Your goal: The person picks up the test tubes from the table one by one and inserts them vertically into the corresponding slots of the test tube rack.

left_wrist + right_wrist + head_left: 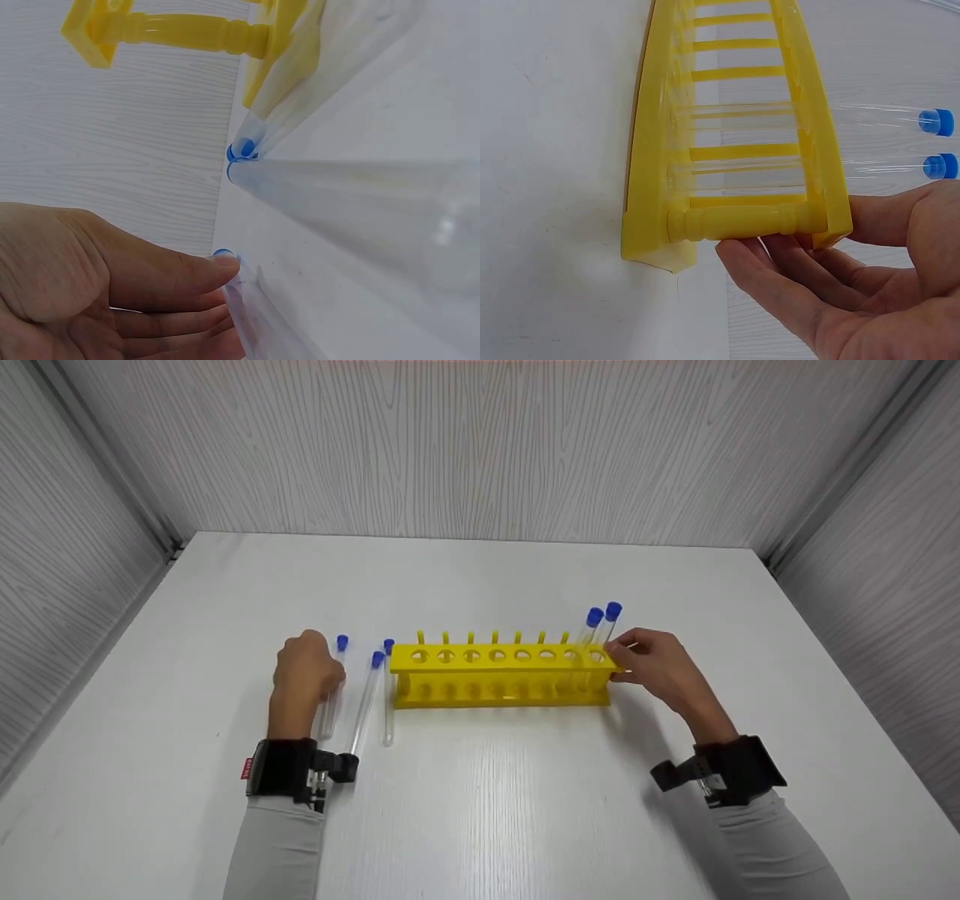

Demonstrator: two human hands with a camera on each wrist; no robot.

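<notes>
A yellow test tube rack stands on the table. Two clear test tubes with blue caps are upright in its right-end holes. My right hand grips the rack's right end; in the right wrist view, the fingers are beneath the top plate near the end post. To the rack's left lie three capped test tubes. My left hand pinches the leftmost test tube; its thumb is near the blue cap in the left wrist view. Another tube and one beside the rack lie close by.
The white tabletop runs back to a grey wood-grain panel. Similar panels rise on the left and right sides. Each wrist wears a black camera mount, such as the left one.
</notes>
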